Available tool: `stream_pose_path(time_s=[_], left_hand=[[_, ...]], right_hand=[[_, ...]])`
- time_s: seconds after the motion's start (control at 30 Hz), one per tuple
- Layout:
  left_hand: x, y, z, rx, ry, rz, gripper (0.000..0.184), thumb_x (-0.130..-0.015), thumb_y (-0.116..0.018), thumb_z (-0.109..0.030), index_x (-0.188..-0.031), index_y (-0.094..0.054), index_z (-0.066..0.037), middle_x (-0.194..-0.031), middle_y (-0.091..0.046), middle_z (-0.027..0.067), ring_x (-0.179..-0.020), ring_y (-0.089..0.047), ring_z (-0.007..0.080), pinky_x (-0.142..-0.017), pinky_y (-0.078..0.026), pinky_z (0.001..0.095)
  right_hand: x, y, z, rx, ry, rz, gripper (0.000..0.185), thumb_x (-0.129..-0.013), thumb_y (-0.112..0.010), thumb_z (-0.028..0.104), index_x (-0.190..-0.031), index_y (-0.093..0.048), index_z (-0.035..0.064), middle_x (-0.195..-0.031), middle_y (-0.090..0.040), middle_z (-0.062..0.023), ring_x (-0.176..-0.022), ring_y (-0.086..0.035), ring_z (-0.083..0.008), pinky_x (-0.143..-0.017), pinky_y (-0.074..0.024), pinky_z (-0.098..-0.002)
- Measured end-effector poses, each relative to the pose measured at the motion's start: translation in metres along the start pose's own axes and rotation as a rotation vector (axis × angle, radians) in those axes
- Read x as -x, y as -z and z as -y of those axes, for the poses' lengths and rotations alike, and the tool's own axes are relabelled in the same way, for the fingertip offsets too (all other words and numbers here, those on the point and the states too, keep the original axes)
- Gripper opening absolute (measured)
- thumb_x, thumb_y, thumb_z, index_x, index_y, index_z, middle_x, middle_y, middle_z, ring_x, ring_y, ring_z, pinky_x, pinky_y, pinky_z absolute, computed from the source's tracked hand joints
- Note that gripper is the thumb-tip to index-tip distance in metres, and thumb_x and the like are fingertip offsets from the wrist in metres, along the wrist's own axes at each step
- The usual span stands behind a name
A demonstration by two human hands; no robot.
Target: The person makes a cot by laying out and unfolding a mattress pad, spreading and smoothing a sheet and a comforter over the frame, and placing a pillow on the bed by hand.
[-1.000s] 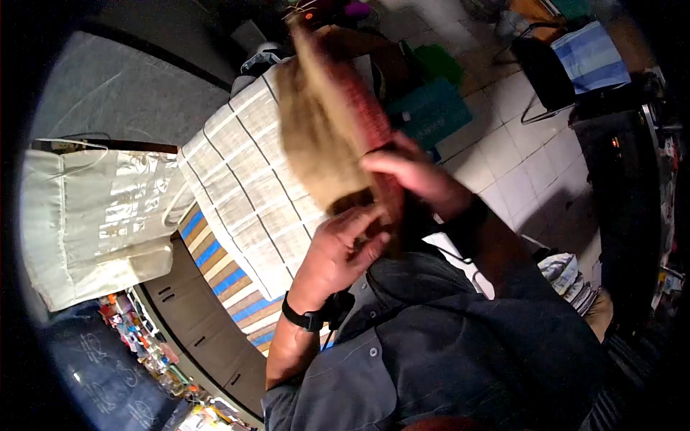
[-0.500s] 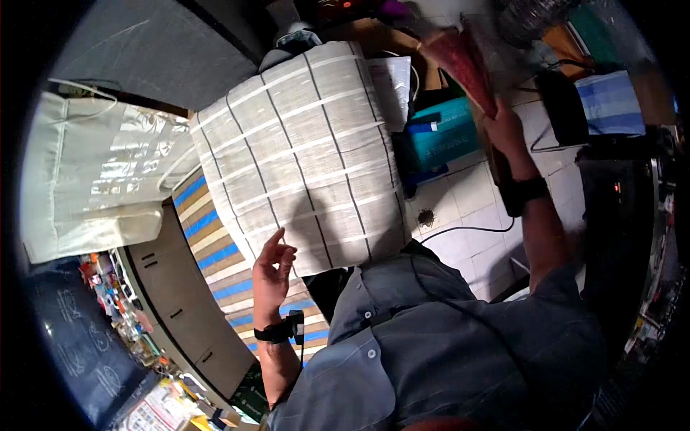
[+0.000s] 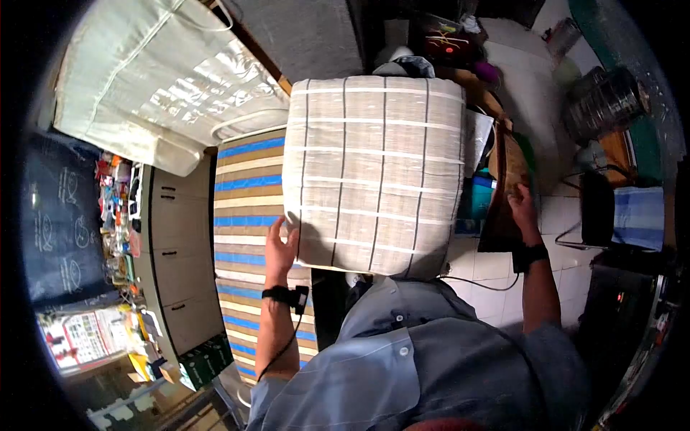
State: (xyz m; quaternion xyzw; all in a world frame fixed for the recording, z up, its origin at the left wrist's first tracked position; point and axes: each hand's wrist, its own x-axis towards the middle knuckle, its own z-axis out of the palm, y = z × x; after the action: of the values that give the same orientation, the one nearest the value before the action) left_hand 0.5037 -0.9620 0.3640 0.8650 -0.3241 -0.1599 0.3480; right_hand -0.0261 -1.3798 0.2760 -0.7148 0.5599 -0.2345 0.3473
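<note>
A pale checked cushion (image 3: 377, 172) with white and dark lines lies in front of my body. My left hand (image 3: 281, 250) is beside its lower left edge, thumb and fingers apart, holding nothing. To the right of the cushion, my right hand (image 3: 524, 210) has its fingers closed on the edge of a brown and dark red flat piece (image 3: 509, 161), which hangs beside the cushion. Its material is hard to make out. Black bands with a cable are on both wrists.
A striped mat (image 3: 248, 215) lies left of the cushion, by a cabinet (image 3: 180, 248). White sheeting (image 3: 169, 90) hangs at the upper left. On the right are a teal box (image 3: 478, 197), a chair (image 3: 596, 208) with blue cloth (image 3: 638, 215), a floor cable (image 3: 478, 284) and tiles (image 3: 564, 269).
My right hand has lowered the brown and red piece from the upper right to beside the cushion. My left hand remains near the cushion's lower left edge. The view has turned.
</note>
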Motion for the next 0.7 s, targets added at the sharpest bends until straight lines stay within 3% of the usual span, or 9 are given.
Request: stream_pose_path(time_s=[0.13,0.23,0.3,0.37,0.43,0.5,0.53,0.63,0.7], left_hand=[[-0.028,-0.007,0.063,0.114,0.142,0.041,0.065,-0.084,-0.068,-0.035,-0.134,-0.044,0.0,-0.13,-0.053,0.019,-0.119,-0.051,0.0304,-0.098,-0.04,0.0377],[-0.053,-0.012,0.077,0.557,0.252,0.296,0.075,-0.085,-0.066,-0.043,-0.137,-0.039,0.004,-0.133,-0.051,0.0162,-0.122,-0.047,0.0286,-0.102,-0.036,0.0367],[-0.06,-0.008,0.063,0.599,0.471,0.389,0.076,-0.091,-0.05,-0.055,-0.137,-0.038,0.006,-0.136,-0.049,0.0129,-0.126,-0.044,0.0255,-0.106,-0.03,0.0356],[-0.076,-0.02,0.075,0.954,0.402,0.519,0.074,-0.095,-0.038,-0.056,-0.138,-0.038,0.003,-0.139,-0.046,0.0122,-0.128,-0.042,0.023,-0.107,-0.029,0.034],[-0.092,-0.031,0.08,1.101,0.418,0.53,0.069,-0.096,-0.035,-0.054,-0.137,-0.042,0.002,-0.137,-0.048,0.0115,-0.125,-0.044,0.0213,-0.106,-0.03,0.0316],[-0.107,-0.038,0.084,0.986,0.481,0.494,0.063,-0.097,-0.038,-0.049,-0.135,-0.044,0.001,-0.132,-0.052,0.0121,-0.119,-0.05,0.0231,-0.1,-0.038,0.032],[-0.118,-0.046,0.093,0.821,0.468,0.406,0.056,-0.096,-0.046,-0.042,-0.131,-0.049,0.002,-0.124,-0.058,0.0125,-0.109,-0.055,0.021,-0.094,-0.043,0.0323],[-0.127,-0.045,0.091,0.808,0.319,0.518,0.053,-0.095,-0.049,-0.037,-0.13,-0.05,0.003,-0.12,-0.06,0.0124,-0.103,-0.058,0.0202,-0.088,-0.047,0.0321],[-0.126,-0.046,0.082,0.918,0.403,0.544,0.047,-0.093,-0.053,-0.03,-0.128,-0.051,0.003,-0.119,-0.061,0.0118,-0.101,-0.06,0.0201,-0.086,-0.048,0.0319]], right_hand=[[0.049,-0.023,0.074,-0.238,-0.007,0.23,0.052,-0.09,-0.063,0.027,-0.131,-0.045,0.0004,-0.119,-0.057,-0.012,-0.106,-0.056,-0.0206,-0.09,-0.0461,-0.0334],[0.073,-0.068,0.106,-0.456,-0.245,0.447,0.054,-0.092,-0.06,0.034,-0.131,-0.045,-0.0002,-0.122,-0.056,-0.0092,-0.11,-0.053,-0.0185,-0.097,-0.0398,-0.0317],[0.082,-0.077,0.159,-0.525,-0.248,0.5,0.062,-0.093,-0.054,0.044,-0.134,-0.043,0.0002,-0.125,-0.055,-0.0105,-0.117,-0.049,-0.0213,-0.102,-0.0336,-0.0351],[0.078,-0.091,0.163,-0.579,-0.284,0.434,0.066,-0.091,-0.053,0.048,-0.135,-0.043,0.0002,-0.128,-0.053,-0.0113,-0.118,-0.047,-0.0229,-0.103,-0.0319,-0.0361],[0.072,-0.104,0.159,-0.632,-0.323,0.373,0.069,-0.09,-0.053,0.052,-0.135,-0.043,0.0003,-0.131,-0.051,-0.012,-0.12,-0.046,-0.0246,-0.104,-0.0302,-0.0372],[0.07,-0.118,0.155,-0.691,-0.368,0.312,0.073,-0.088,-0.052,0.056,-0.136,-0.044,0.0004,-0.134,-0.049,-0.0127,-0.122,-0.045,-0.0262,-0.105,-0.0285,-0.0382],[0.069,-0.118,0.171,-0.648,-0.336,0.314,0.073,-0.088,-0.053,0.055,-0.135,-0.044,0.0002,-0.134,-0.049,-0.013,-0.122,-0.045,-0.0263,-0.105,-0.0287,-0.0386],[0.069,-0.115,0.205,-0.576,-0.272,0.299,0.072,-0.088,-0.055,0.053,-0.134,-0.045,-0.0006,-0.133,-0.049,-0.0138,-0.122,-0.045,-0.0263,-0.104,-0.0301,-0.0391],[0.061,-0.123,0.203,-0.585,-0.226,0.255,0.071,-0.088,-0.057,0.051,-0.134,-0.045,-0.0015,-0.13,-0.051,-0.0145,-0.12,-0.046,-0.0262,-0.103,-0.0321,-0.039]])
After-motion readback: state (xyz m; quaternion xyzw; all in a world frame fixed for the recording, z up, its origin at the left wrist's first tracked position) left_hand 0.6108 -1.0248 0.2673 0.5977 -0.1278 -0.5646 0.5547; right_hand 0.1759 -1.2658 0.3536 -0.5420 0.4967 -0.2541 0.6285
